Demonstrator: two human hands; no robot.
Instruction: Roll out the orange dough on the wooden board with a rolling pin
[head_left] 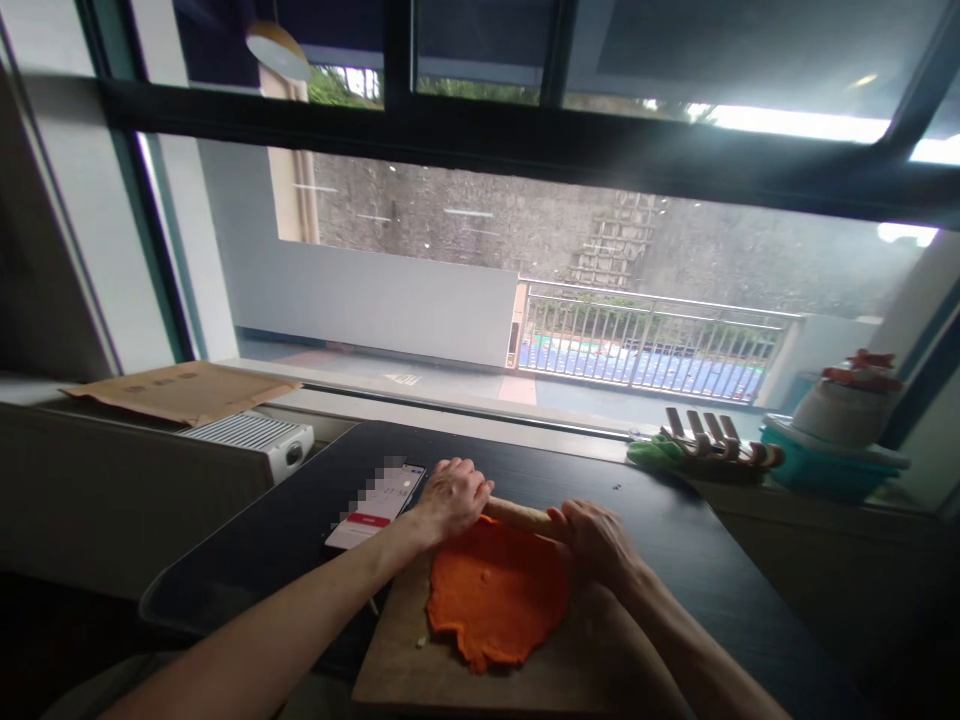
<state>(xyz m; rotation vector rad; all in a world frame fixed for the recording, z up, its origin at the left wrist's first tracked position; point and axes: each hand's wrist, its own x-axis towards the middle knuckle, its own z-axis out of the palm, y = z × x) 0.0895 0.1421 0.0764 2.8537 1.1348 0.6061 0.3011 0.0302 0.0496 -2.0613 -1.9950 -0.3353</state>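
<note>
Bare forearms [315, 605] frame our orange dough [499, 595].
Our left hand [454, 497] and right hand [596, 535] grip the ends of a rolling pin [523, 516] at the dough's far edge; the dough lies flat on a wooden board [397, 672] atop the dark surface [247, 570].

Phone [384, 500] w/ digits, prob. "27:58", other txt illegible
</note>
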